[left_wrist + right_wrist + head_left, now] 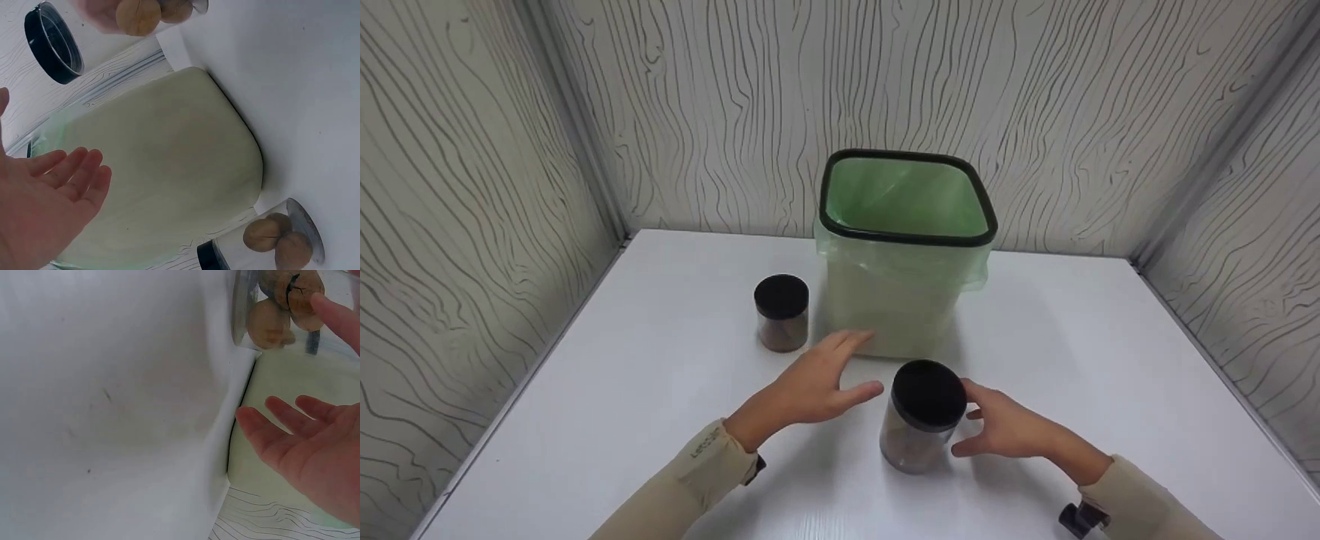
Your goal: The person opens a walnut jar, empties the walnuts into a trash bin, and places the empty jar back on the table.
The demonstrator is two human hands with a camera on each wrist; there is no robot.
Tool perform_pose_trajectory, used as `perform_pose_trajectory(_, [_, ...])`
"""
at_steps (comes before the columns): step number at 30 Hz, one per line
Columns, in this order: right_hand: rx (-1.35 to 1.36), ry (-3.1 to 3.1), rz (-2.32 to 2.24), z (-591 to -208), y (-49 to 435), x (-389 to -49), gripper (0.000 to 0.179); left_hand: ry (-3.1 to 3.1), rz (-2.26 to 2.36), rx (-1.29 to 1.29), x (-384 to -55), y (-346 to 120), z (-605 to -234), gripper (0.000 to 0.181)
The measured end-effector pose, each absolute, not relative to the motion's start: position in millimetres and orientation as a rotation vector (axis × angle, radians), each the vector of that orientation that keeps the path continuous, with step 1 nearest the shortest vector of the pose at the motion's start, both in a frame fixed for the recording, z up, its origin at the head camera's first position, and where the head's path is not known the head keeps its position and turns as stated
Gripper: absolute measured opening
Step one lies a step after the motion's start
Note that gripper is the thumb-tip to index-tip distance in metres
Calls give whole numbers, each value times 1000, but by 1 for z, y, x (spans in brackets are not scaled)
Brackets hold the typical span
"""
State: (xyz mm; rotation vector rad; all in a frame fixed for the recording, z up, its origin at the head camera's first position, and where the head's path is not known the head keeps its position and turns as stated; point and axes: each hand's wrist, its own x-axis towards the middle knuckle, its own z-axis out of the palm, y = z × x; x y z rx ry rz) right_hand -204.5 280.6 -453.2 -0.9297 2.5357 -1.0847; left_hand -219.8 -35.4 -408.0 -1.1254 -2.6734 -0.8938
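Clear cylindrical jar [916, 427] with black lid [928, 391], brown nuts [269, 323] inside, stands on the white desk [675, 322], at six o'clock from the pale square-sided bin [885, 307]. My left grip [808, 388] is spread, apart from the jar at nine o'clock; my right grip [1009, 426], loosely spread at three, contact unclear. Looks like the reaching step; next move probably calls for wrapping right grip round jar.

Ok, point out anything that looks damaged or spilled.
One walnut in the black-lidded jar beside the right hand looks damaged: a dark, jagged gap, like a crack, runs across its shell. No spill shows.
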Motion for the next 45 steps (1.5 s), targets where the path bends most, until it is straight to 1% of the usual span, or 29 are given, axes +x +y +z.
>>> perform_pose_trajectory(3, [-960, 2504, -1110, -458, 277, -204, 81, -2676, -889, -1179, -219, -29, -410, 77])
perform_pose_trajectory(5, [-979, 2481, -1137, -461, 276, -204, 80, -2677, -893, -1207, -219, -25, -412, 78])
perform_pose_trajectory(10, [-1029, 2417, -1214, -468, 270, -205, 68, -2674, -902, -1264, -218, -18, -413, 79])
perform_pose_trajectory(13, [-1058, 2382, -1228, -470, 267, -205, 65, -2663, -899, -1294, -217, -16, -414, 81])
perform_pose_trajectory(20, [-1052, 2356, -1232, -470, 260, -205, 85, -2640, -922, -1346, -216, -12, -413, 81])
perform_pose_trajectory(27, [-1107, 2338, -1271, -470, 258, -209, 89, -2600, -878, -1388, -217, -8, -414, 77])
perform_pose_trajectory(32, [-1127, 2345, -1252, -467, 259, -211, 84, -2549, -860, -1431, -218, -7, -415, 73])
perform_pose_trajectory(40, [-1103, 2346, -1213, -460, 260, -214, 72, -2541, -867, -1447, -218, -6, -417, 79])
perform_pose_trajectory(45, [-1084, 2413, -1123, -451, 261, -213, 75, -2538, -864, -1431, -218, -4, -417, 84])
